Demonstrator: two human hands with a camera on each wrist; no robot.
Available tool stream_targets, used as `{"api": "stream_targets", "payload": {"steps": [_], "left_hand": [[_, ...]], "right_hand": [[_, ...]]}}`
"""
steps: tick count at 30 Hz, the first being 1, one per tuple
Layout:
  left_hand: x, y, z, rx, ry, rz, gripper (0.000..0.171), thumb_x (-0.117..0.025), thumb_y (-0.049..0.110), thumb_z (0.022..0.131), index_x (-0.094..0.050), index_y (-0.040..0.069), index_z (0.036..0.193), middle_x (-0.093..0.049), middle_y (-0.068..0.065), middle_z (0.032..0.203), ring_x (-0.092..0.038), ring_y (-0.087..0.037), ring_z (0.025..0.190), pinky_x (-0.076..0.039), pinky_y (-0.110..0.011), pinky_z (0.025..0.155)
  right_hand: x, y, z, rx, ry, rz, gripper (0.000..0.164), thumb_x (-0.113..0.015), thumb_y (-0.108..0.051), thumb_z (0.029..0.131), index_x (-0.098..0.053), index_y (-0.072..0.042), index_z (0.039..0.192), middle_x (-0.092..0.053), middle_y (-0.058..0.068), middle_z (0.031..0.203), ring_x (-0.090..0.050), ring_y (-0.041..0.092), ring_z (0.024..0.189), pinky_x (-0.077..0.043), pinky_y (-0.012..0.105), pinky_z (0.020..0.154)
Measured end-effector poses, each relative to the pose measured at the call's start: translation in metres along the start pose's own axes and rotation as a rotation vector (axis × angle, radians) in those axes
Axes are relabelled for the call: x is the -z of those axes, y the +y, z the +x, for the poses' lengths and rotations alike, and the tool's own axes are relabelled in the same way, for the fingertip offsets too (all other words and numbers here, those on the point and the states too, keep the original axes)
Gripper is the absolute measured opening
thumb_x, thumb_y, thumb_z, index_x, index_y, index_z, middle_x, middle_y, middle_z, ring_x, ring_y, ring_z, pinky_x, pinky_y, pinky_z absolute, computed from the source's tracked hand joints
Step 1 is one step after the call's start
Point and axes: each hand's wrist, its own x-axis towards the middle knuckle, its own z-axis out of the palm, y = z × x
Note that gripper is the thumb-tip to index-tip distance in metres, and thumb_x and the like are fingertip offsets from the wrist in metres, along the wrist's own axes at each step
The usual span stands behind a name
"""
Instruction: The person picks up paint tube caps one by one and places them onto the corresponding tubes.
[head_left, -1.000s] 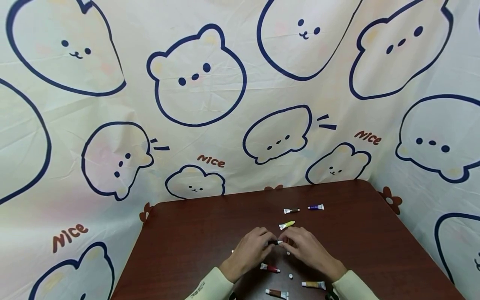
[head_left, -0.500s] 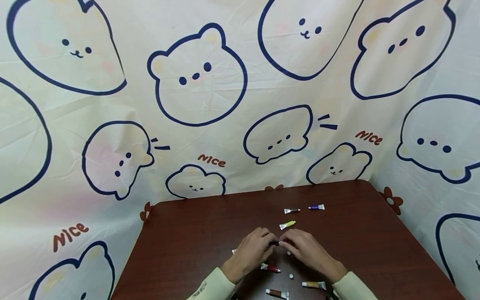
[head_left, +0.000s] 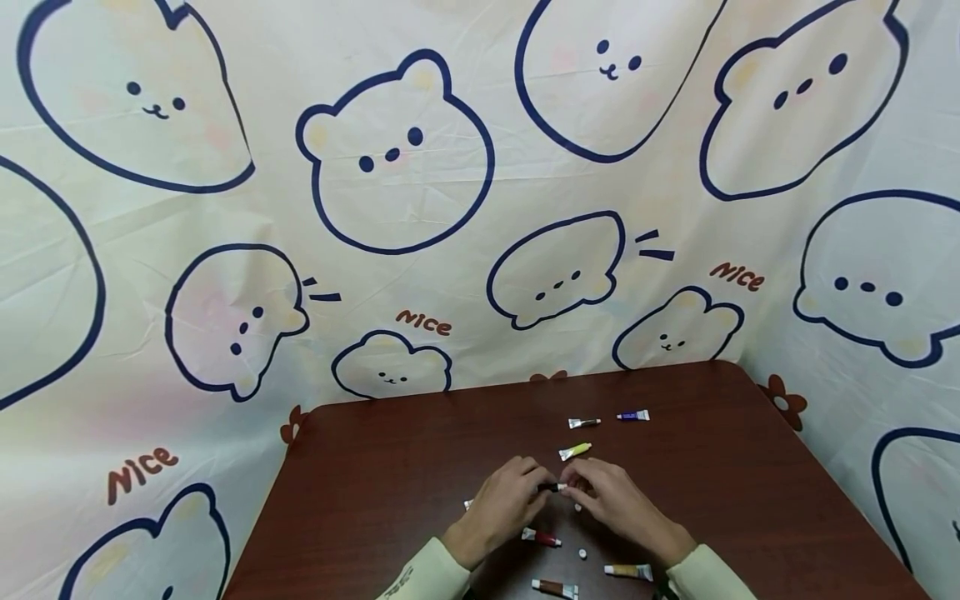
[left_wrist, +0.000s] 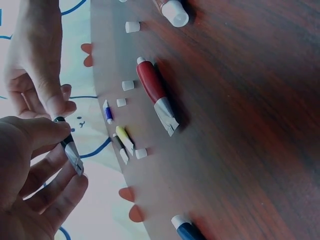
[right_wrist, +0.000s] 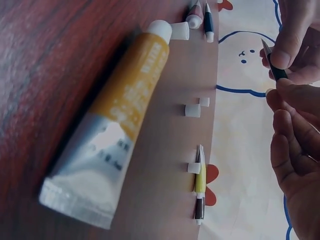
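Observation:
My left hand (head_left: 501, 507) pinches a small black paint tube (head_left: 549, 487) between thumb and fingers above the table. The tube's flat silver end (left_wrist: 76, 161) points back toward the left palm in the left wrist view. My right hand (head_left: 621, 507) has its thumb and fingertips at the other end of the tube, where a bit of white cap shows in the head view; the fingers hide most of it. A red paint tube (head_left: 542, 537) lies below the hands, and a yellow-green one (head_left: 575, 452) lies beyond them.
On the brown table (head_left: 360, 467) lie a brown tube (head_left: 555, 588), an ochre tube (right_wrist: 117, 115), a dark tube (head_left: 584, 423), a purple-blue tube (head_left: 633, 415) and a blue tube (left_wrist: 189, 231). Several small white caps (left_wrist: 128, 85) stand among them. A printed cloth (head_left: 390, 192) hangs behind.
Both hands stay in nearly the same place. The black tube's white end shows a little more between the fingers than half a second ago, and the right fingertips have shifted slightly.

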Motion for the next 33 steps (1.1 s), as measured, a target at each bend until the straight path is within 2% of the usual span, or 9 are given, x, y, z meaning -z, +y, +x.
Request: {"api": "stream_targets", "payload": {"steps": [4,9,15,21,24,30,33], "left_hand": [[-0.0007,-0.0001,0.0,-0.006,0.005,-0.004,0.014,-0.082,0.019,0.099,-0.078,0.02,0.113,-0.073,0.01,0.107,-0.064,-0.004,0.095,-0.055,-0.016,0.081],[-0.0003,0.0013,0.0006,-0.011,0.012,-0.012,0.016,-0.083,0.02,0.099,-0.079,0.02,0.114,-0.074,0.01,0.108,-0.064,-0.004,0.094,-0.054,-0.015,0.081],[-0.0004,0.002,0.0011,-0.013,0.029,-0.006,0.016,-0.083,0.02,0.099,-0.079,0.02,0.114,-0.074,0.009,0.108,-0.064,-0.004,0.093,-0.053,-0.014,0.08],[-0.0006,0.0022,0.0014,-0.012,0.042,-0.002,0.017,-0.085,0.018,0.097,-0.079,0.019,0.113,-0.074,0.009,0.107,-0.064,-0.004,0.093,-0.053,-0.014,0.079],[-0.0003,0.0025,0.0017,-0.011,0.042,0.0,0.017,-0.085,0.018,0.097,-0.079,0.019,0.113,-0.074,0.009,0.107,-0.065,-0.005,0.093,-0.054,-0.015,0.079],[0.0002,0.0033,0.0026,-0.006,0.03,-0.005,0.017,-0.084,0.018,0.098,-0.078,0.019,0.114,-0.074,0.009,0.108,-0.066,-0.005,0.095,-0.055,-0.016,0.08],[0.0013,0.0039,0.0027,-0.007,0.029,-0.001,0.017,-0.084,0.019,0.099,-0.078,0.02,0.115,-0.074,0.009,0.109,-0.066,-0.005,0.095,-0.055,-0.016,0.08]], "right_hand": [[0.0009,0.0011,0.0005,-0.041,-0.023,-0.006,0.004,-0.075,-0.027,0.105,-0.073,-0.024,0.107,-0.072,-0.013,0.1,-0.06,-0.006,0.083,-0.055,0.022,0.069],[0.0004,0.0029,-0.0001,-0.052,-0.025,-0.003,0.011,-0.068,-0.033,0.109,-0.075,-0.025,0.105,-0.072,-0.015,0.098,-0.059,-0.006,0.083,-0.053,0.023,0.069],[-0.0003,0.0016,0.0,-0.033,0.016,0.032,0.003,-0.074,-0.023,0.106,-0.074,-0.026,0.105,-0.073,-0.015,0.099,-0.061,-0.006,0.082,-0.054,0.023,0.068],[0.0016,-0.0018,0.0002,-0.023,0.011,0.059,0.02,-0.083,-0.009,0.096,-0.071,-0.022,0.106,-0.069,-0.013,0.094,-0.058,-0.007,0.078,-0.055,0.022,0.064],[0.0024,-0.0027,0.0001,-0.023,-0.001,0.05,0.02,-0.083,-0.007,0.096,-0.072,-0.019,0.107,-0.069,-0.011,0.095,-0.059,-0.007,0.079,-0.056,0.022,0.065],[0.0026,-0.0016,0.0008,-0.089,-0.032,0.041,0.003,-0.075,-0.026,0.106,-0.073,-0.023,0.106,-0.07,-0.013,0.096,-0.058,-0.007,0.079,-0.054,0.022,0.066],[0.0025,-0.0008,0.0012,-0.097,-0.034,0.047,0.01,-0.07,-0.033,0.108,-0.074,-0.025,0.104,-0.07,-0.015,0.096,-0.058,-0.007,0.079,-0.053,0.023,0.066]]}}
